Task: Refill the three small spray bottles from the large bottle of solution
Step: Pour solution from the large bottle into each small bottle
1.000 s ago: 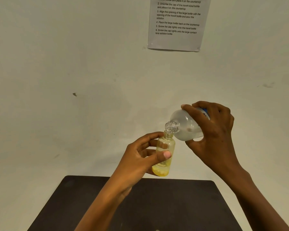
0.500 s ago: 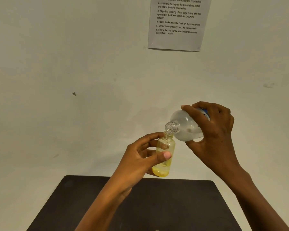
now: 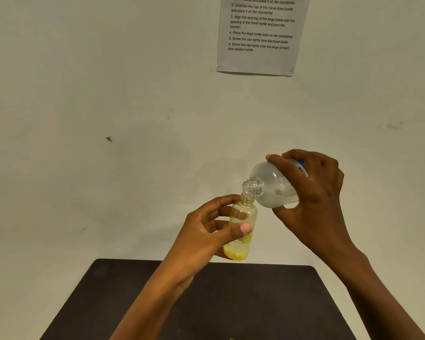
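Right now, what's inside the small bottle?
Yellow liquid pools at the bottom of the small bottle; above, it looks clear. The left hand covers part of its middle.

surface: dark table (image 3: 255, 303) sitting low in view, far edge running along the pale wall (image 3: 84, 168) | corners: both far ones showing rounded | on top: pale speck (image 3: 231, 338) peeking at the bottom edge (too small to tell)

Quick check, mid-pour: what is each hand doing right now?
Left hand: grips the small bottle, upright, thumb across its front.
Right hand: grips the large bottle, tilted, its open neck at the small bottle's mouth.
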The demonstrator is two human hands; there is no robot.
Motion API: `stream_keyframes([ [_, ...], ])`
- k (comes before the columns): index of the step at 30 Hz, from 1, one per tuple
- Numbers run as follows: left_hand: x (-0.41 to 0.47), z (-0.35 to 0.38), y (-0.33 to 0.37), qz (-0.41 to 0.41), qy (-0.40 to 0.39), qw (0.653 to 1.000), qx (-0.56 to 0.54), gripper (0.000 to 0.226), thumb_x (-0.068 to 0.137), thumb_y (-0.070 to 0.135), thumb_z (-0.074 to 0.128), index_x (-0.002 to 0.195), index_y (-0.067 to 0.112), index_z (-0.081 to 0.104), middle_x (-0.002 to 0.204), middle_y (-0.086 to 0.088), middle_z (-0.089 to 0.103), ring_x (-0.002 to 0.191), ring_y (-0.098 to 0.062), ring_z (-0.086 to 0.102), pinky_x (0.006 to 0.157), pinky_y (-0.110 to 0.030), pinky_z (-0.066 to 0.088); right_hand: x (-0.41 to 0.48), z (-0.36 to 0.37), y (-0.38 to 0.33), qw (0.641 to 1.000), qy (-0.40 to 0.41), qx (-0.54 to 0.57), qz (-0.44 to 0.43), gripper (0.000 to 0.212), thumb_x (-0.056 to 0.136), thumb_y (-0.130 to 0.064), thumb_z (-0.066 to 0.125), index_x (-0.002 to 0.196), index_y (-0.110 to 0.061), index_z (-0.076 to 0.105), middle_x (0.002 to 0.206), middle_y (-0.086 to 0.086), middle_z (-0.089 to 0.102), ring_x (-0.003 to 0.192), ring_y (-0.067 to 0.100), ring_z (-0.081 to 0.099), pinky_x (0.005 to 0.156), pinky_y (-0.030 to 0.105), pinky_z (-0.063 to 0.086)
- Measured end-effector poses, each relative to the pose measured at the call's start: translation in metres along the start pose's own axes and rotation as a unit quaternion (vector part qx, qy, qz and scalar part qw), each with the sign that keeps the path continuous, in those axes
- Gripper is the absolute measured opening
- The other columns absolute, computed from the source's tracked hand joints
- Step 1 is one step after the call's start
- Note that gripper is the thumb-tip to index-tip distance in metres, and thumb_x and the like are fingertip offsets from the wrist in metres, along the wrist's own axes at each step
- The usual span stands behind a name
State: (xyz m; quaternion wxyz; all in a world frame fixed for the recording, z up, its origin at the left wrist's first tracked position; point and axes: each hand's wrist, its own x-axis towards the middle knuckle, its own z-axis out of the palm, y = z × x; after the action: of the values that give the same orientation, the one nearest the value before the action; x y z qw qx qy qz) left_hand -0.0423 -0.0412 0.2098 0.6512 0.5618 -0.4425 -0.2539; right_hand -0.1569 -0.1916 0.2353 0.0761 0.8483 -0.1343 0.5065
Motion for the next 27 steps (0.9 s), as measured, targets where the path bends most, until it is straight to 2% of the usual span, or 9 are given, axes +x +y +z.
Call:
stream_keyframes([
  [5,-0.0003,-0.0001,0.0005,0.0,-0.003,1.0,-0.004,0.045,0.059,0.033,0.069,0.102,0.041,0.058,0.109,0.005,0.064,0.097,-0.02,0.066,0.066,-0.031,0.06,0.0009,-0.001,-0.0009,1.0,0.0,-0.003,0.0,0.086,0.053,-0.009,0.085,0.124,-0.03,0.042,0.12,0.011,0.052,0.115,0.027,0.032,0.088,0.048,0.036],
  [22,-0.0009,-0.0003,0.002,-0.003,-0.003,1.0,-0.003,0.048,0.058,0.034,0.07,0.105,0.04,0.059,0.111,0.003,0.064,0.1,-0.023,0.065,0.072,-0.041,0.06,0.0016,-0.0013,-0.0011,1.0,0.006,-0.004,-0.003,0.086,0.053,-0.01,0.086,0.124,-0.029,0.042,0.119,0.012,0.053,0.115,0.028,0.034,0.089,0.046,0.035],
  [27,-0.0007,0.0005,0.0022,-0.005,-0.002,1.0,0.003,0.046,0.057,0.035,0.069,0.102,0.042,0.058,0.11,0.005,0.063,0.1,-0.022,0.064,0.072,-0.039,0.06,0.0014,-0.0017,-0.0008,1.0,0.003,-0.006,-0.002,0.086,0.052,-0.01,0.086,0.124,-0.029,0.042,0.119,0.012,0.053,0.115,0.028,0.034,0.089,0.047,0.035],
])
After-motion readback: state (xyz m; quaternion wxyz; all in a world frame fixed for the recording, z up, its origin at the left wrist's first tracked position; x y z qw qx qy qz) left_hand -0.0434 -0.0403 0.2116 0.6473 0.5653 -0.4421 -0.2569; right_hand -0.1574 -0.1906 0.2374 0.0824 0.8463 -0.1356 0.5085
